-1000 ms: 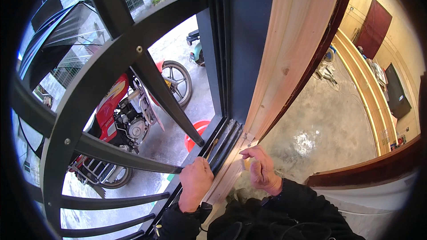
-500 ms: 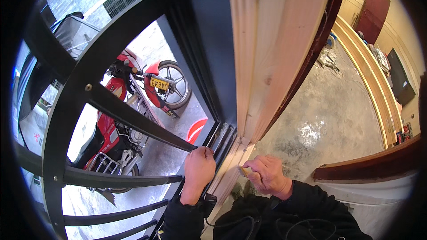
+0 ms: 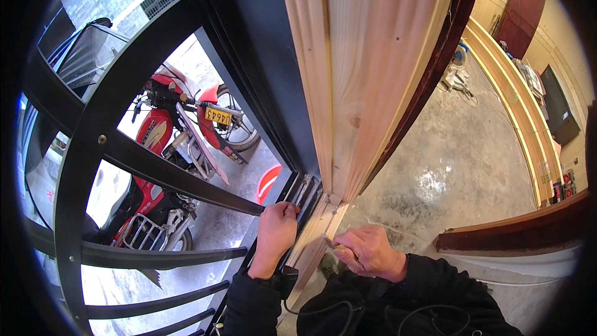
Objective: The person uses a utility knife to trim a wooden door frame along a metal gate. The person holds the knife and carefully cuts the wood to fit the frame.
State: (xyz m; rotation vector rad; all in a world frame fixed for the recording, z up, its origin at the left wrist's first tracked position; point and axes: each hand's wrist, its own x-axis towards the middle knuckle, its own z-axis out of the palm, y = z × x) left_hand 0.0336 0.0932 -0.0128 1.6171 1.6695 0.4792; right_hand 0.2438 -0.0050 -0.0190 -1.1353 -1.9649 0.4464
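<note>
Fitting the wood trim at the window

My left hand [image 3: 277,233] grips the black window track [image 3: 303,190]. My right hand [image 3: 368,250] pinches a small tool; I press the pale wood trim [image 3: 314,236] flat.

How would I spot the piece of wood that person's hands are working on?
Find the tall pale wooden post rising beside the black window frame. Follow it down to its foot, where a short pale wood strip slants along the sill between the left hand and right hand. It is light and bare, unlike the dark red trim nearby.
</note>
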